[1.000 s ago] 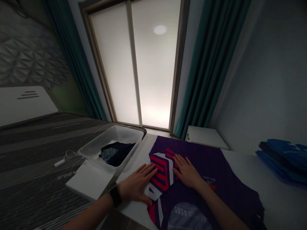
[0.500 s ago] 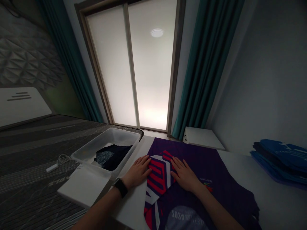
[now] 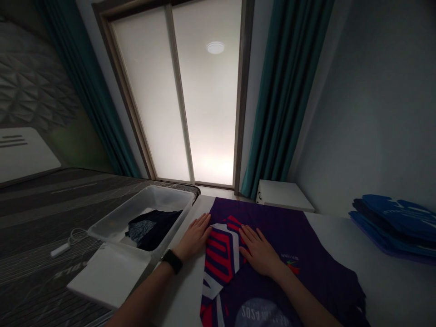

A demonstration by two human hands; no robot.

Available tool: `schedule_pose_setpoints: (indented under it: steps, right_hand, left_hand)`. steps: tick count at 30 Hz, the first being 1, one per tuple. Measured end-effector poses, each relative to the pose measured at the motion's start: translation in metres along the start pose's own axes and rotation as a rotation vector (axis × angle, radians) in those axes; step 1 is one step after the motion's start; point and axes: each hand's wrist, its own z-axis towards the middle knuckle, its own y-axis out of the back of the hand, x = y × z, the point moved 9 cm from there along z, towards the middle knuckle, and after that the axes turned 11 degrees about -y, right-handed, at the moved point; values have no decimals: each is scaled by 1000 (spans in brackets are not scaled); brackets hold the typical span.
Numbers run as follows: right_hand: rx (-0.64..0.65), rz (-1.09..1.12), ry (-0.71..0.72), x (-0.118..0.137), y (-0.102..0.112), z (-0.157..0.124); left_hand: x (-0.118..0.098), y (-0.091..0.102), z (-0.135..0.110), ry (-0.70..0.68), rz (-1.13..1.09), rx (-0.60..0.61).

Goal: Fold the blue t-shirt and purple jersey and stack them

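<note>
A dark purple T-shirt (image 3: 275, 222) lies spread on a white table (image 3: 180, 295), one side folded over to show a red, white and purple patterned sleeve. Printed "2024" lettering appears upside down near the bottom of the view. My left hand (image 3: 195, 235), with a dark watch on its wrist, rests at the shirt's left edge, fingers stretched out. Flat on the shirt, just right of the patterned part, lies my right hand (image 3: 257, 250) with its fingers extended. Neither hand grips the cloth.
A clear plastic bin (image 3: 112, 218) holding dark clothing (image 3: 160, 227) stands left, beside a white box (image 3: 109, 274) and a white plug with cable (image 3: 60, 250). Folded blue garments (image 3: 395, 222) are stacked at right. A white cabinet (image 3: 284, 193) stands behind the table.
The view has shifted slightly, so the scene sits a little further left. My left hand has slid slightly up along the shirt's edge; the right hand stays about where it was on the shirt.
</note>
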Motion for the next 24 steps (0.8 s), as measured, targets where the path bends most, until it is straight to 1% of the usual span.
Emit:
schedule_pose_setpoints:
  steps: [2, 6, 9, 11, 13, 17, 20, 24]
  right_hand:
    - [-2, 0, -3, 0, 1, 0]
    - [4, -1, 1, 0, 0, -1]
    - [1, 3, 6, -1, 0, 0]
    - [0, 3, 6, -1, 0, 0]
    - [5, 1, 3, -1, 0, 0]
    - [15, 2, 2, -1, -1, 0]
    - [18, 5, 5, -1, -1, 0]
    - [17, 21, 0, -1, 0, -1]
  left_hand:
    - [-2, -2, 25, -34, 42, 39]
    - [1, -12, 76, -58, 71, 107]
    - [12, -24, 99, -45, 68, 142]
    - [24, -32, 105, -16, 65, 159]
    - [35, -37, 105, 9, 64, 171]
    - [54, -40, 99, 54, 71, 183]
    - [61, -39, 98, 84, 77, 186]
    - [63, -38, 101, 102, 78, 181]
